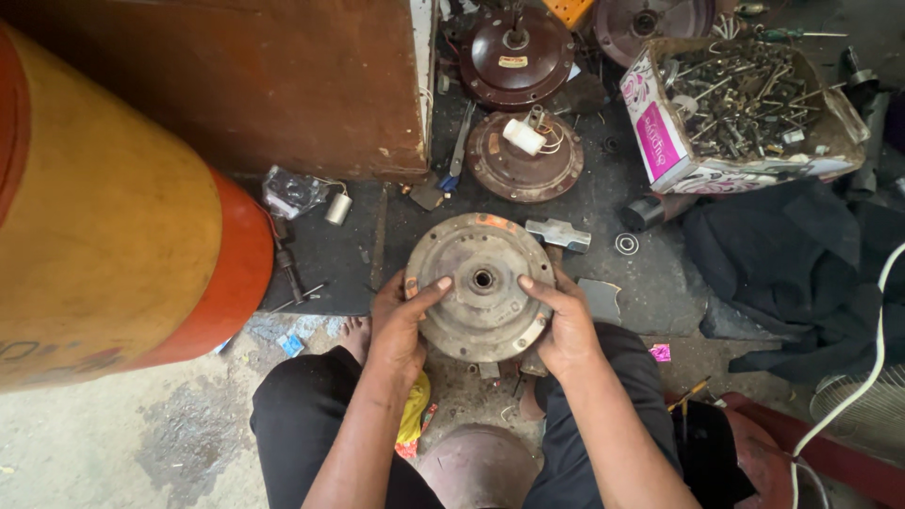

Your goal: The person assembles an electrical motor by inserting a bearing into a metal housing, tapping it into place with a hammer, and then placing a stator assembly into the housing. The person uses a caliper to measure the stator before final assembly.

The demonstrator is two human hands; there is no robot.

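Round metal motor cover (481,283): lies flat on the dark floor mat (650,273), just ahead of the person's knees, centred between both hands. Disc-shaped, dull grey-brown, worn and stained, with an orange-rust patch on the far rim. Central hub with a small dark bore. Small notches and screw points show around the edge.

Left hand (401,325): clasps the cover's left rim, palm on the edge, thumb stretched inward over the top face toward the hub. Fingers curled round the rim and mostly hidden beneath; hold is closed on the cover. Forearm comes up from lower frame, angled inward.

Right hand (564,325): mirrors it on the right rim, thumb laid across the top face pointing at the hub, fingers wrapped down over the edge. Also closed on the cover.

Surroundings: small grey metal cross-shaped piece (558,234) just beside the cover's far right rim. Ball bearing (627,244) a little further right. Beyond, a second brown motor half (524,155) with a white capacitor (523,137) on it, and a third dark red housing (517,57) behind. Cardboard box (660,141) of bolts and loose hardware at upper right. Large orange-and-yellow cylinder (113,207) at left. Black cloth (792,273) at right.
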